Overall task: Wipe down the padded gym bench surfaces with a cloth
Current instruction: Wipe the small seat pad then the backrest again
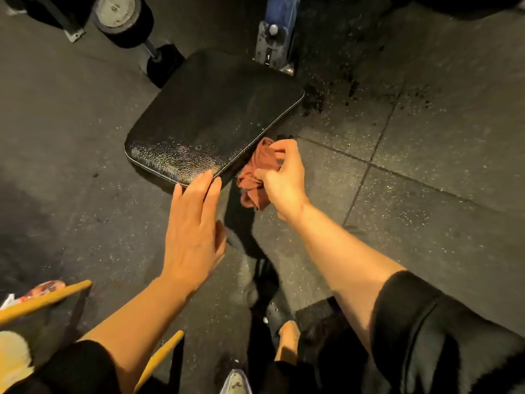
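Standing here, I see one padded bench point(210, 120), black, sitting low over the speckled rubber floor point(426, 137). Its near corner glistens w/ an oily, rainbow sheen and tiny droplets, so I'd guess it's been wetted or partly wiped, but can't tell which; the far half looks duller. One cloth point(257, 177), reddish-brown, bunched up, hangs just off the bench's near right edge, beside the pad, not on top of it. The right hand point(284, 177) is clamped round that cloth, fingers curled into the wad. The left hand point(193, 223) is flat, fingers straight and together, tips resting at the near edge of the pad, holding nothing. Two hands, well apart from each other, both w/ black sleeves pushed up the forearms. Progress, as I judge it: mid-job at best. The top may have had a pass, the right side edge seems to be where the cloth is working now; other sides and any other pads aren't shown done. Count: 1 bench pad, 1 cloth, 2 hands, 1 round weight plate point(119, 12) at the back left, 1 blue-grey machine post point(275, 38) behind the bench.
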